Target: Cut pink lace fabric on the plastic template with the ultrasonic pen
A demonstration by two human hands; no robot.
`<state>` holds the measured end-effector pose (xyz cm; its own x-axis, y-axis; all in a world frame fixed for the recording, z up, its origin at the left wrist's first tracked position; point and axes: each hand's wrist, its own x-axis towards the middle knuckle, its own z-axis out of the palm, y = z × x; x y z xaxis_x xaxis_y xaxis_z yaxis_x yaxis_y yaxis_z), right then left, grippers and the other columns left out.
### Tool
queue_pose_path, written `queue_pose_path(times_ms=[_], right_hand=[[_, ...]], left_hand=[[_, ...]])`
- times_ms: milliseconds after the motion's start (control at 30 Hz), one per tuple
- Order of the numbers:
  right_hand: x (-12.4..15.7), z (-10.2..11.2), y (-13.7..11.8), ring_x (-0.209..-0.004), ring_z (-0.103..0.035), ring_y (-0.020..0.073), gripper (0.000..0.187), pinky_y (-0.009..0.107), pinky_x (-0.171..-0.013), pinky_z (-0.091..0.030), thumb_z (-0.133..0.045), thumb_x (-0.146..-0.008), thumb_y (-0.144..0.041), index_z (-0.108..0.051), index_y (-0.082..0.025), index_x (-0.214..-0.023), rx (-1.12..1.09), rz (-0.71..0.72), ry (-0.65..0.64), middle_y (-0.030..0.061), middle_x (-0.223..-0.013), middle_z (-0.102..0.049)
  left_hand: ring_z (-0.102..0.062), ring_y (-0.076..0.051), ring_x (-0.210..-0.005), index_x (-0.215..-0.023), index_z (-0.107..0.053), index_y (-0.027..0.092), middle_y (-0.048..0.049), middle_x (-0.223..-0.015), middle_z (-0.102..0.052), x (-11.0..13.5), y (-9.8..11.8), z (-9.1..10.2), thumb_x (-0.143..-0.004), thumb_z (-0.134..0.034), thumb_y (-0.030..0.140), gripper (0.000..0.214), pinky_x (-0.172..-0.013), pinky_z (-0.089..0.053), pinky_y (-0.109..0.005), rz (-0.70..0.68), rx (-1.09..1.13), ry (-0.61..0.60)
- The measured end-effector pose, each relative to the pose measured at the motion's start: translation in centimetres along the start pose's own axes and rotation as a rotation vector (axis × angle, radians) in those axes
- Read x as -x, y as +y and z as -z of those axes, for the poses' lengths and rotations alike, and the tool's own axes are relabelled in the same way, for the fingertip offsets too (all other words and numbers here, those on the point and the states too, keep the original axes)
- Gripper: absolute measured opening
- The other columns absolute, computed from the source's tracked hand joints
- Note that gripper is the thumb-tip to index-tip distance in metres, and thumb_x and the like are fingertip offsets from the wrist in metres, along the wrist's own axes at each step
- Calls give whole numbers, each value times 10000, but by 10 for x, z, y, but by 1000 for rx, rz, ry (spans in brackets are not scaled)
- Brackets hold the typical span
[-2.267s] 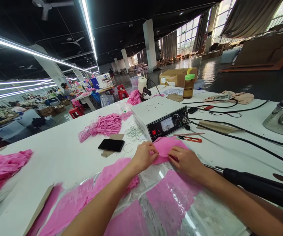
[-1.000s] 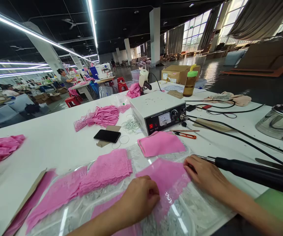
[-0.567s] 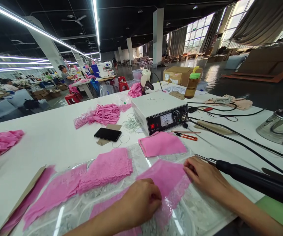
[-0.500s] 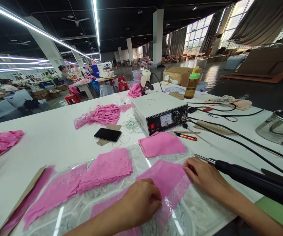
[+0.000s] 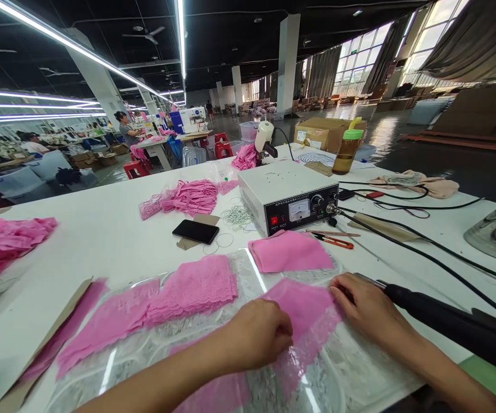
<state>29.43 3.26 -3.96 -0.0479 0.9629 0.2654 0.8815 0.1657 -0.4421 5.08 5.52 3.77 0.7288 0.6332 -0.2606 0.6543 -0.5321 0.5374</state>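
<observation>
A sheer pink fabric piece with a lace edge [image 5: 302, 310] lies on a clear plastic sheet with a marbled look [image 5: 351, 367]. My left hand [image 5: 259, 332] is closed at the fabric's left side, its fingertips partly hidden behind the knuckles. At the right corner of the same piece, my right hand [image 5: 362, 301] pinches the edge between thumb and fingers. A black-handled tool with a metal tip [image 5: 420, 304] lies just beyond my right hand, its tip partly behind it. Left of my hands rests a stack of pink lace pieces [image 5: 198, 287]; a folded pink cloth [image 5: 291, 252] lies ahead.
A control box with a dial [image 5: 289, 195] stands ahead, cables running right. Around it are a phone [image 5: 195, 231], an orange cutter [image 5: 334, 240], pink straps [image 5: 194, 197] and a bottle [image 5: 348, 152]. A glass container [image 5: 495, 235] stands at right. People work in the background.
The whole view has shifted slightly, so things appear further right. My left hand has moved a little forward along the fabric. My right hand stays at the corner.
</observation>
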Motion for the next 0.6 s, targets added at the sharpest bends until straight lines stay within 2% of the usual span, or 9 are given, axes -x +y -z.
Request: queue_pose_path(times_ms=[100, 200, 400, 500, 600], right_hand=[[-1, -1, 2, -612, -539, 170, 190, 287, -569, -383, -384, -889, -274, -506, -210, -757, 61, -33, -53, 22, -749, -583], [-3, 0, -1, -601, -527, 166, 200, 283, -560, -365, -372, -872, -235, -468, -209, -699, 62, -39, -87, 14, -703, -567], [-4, 0, -1, -660, -546, 176, 209, 295, -609, -399, -356, -896, -270, -479, -210, -738, -53, -25, 8, 19, -727, -575], [-3, 2, 0, -637, -534, 171, 218, 293, -599, -403, -364, -903, -282, -475, -213, -729, -90, -12, 19, 15, -705, -569], [-4, 8, -6, -622, -524, 163, 225, 289, -590, -408, -367, -911, -293, -483, -213, -736, -140, 30, 35, 15, -706, -568]], left_hand=[[-588, -157, -716, -844, -734, 179, -45, -844, -678, -6, -2, -4, -744, -518, 118, 246, -644, -423, -233, 7, -53, 28], [-609, -168, -764, -864, -733, 184, -55, -915, -667, -8, -5, -9, -758, -522, 119, 245, -684, -447, -243, 23, -81, 2], [-621, -170, -753, -832, -736, 191, -44, -875, -680, -13, -9, -10, -762, -522, 112, 239, -690, -463, -246, 8, -63, 22], [-624, -184, -773, -864, -735, 172, -57, -883, -680, -23, -6, -8, -781, -535, 124, 223, -712, -477, -264, 4, -28, 82], [-620, -179, -814, -1058, -688, 152, -79, -1063, -654, -37, 0, -6, -783, -586, 149, 293, -772, -492, -284, -17, 75, 188]])
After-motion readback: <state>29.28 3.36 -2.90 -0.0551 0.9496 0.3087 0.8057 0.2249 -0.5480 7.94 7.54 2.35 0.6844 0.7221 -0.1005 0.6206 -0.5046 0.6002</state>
